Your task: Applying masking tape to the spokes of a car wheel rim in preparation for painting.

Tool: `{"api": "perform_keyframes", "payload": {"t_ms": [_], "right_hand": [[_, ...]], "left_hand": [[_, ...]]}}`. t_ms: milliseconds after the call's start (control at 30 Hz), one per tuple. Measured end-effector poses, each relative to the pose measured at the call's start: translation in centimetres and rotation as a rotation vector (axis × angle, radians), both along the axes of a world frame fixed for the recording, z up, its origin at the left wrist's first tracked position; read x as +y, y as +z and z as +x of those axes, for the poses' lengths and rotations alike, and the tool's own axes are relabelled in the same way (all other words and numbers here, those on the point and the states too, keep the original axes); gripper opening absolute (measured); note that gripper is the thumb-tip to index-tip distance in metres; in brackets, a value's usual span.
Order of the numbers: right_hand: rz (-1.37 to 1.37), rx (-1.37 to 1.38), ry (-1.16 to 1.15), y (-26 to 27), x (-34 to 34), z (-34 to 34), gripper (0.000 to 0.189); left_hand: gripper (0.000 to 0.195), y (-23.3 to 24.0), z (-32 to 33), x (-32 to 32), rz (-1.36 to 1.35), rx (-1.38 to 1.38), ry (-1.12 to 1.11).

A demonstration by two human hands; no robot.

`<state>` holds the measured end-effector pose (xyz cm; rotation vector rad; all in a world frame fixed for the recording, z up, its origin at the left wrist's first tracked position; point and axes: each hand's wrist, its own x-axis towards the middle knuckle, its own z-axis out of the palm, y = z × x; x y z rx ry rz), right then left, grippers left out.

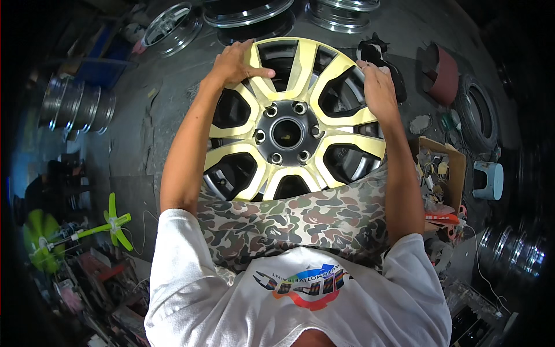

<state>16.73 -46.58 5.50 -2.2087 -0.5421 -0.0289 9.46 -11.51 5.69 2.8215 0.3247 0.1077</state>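
Face up before me, against my camouflage-clad lap, is a dark alloy wheel (284, 151) with a round centre bore and several lug holes. Pale yellow masking tape (306, 65) covers its spoke faces and parts of the outer lip. My left hand (236, 64) grasps the wheel's upper left edge, its thumb laid across a taped spoke and its fingers over the lip. At the upper right edge, my right hand (378, 86) is curled on the lip, fingertips by the tape there. Its palm side is hidden.
A black-and-white cat (381, 60) is just beyond my right hand. Bare metal rims (173, 28) lie ahead. At right are a cardboard box (455, 173) of scraps, a tyre (477, 112) and a blue stool (488, 180). Green-bladed fans (113, 222) stand at left.
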Motion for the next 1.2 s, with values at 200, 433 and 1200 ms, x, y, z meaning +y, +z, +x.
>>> {"api": "perform_keyframes", "payload": {"t_ms": [200, 433, 1200], "right_hand": [[-0.035, 0.038, 0.039, -1.0, 0.0, 1.0, 0.049], [0.322, 0.289, 0.078, -0.4, 0.7, 2.1, 0.037], [-0.137, -0.206, 0.597, 1.4, 11.6, 13.4, 0.025]], "left_hand": [[0.052, -0.2, 1.5, 1.9, -0.714, -0.068, 0.09], [0.046, -0.9, 4.3, 4.0, -0.735, 0.019, 0.192], [0.1, -0.6, 6.3, -1.7, -0.156, 0.002, 0.144]]}}
